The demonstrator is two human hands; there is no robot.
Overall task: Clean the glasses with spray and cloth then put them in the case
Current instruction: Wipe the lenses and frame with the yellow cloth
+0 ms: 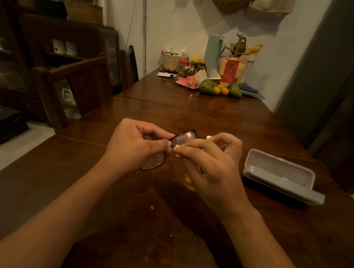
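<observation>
L hand (135,144) was curled round the glasses (184,137), thumb & forefinger pinching the frame near the bridge, prob. to steady it w/o touching glass; the pair was held just above the table (129,212), centre of view, one lens low under the L palm, the other tipped up & away; both lenses looked smeared or wet, so wiping seemed the step in hand, spraying likely done. Yellow cloth (177,147) sat against the upper lens near the bridge, pinched by R hand (209,161), fingers bunched tight on it; the rest of the cloth hung below the R palm, mostly hidden. A small white cap (208,137) showed just behind the R fingers; maybe the spray, too hidden to tell; if so, parked close for re-use. Case (279,173) lay open on the table to the R, near but apart from the hands, hollow facing up; ready to take the pair once dry, no hand needed to open it. Far end held jars (183,68), fruit (208,86) & a basket (171,61), well apart from the work.
</observation>
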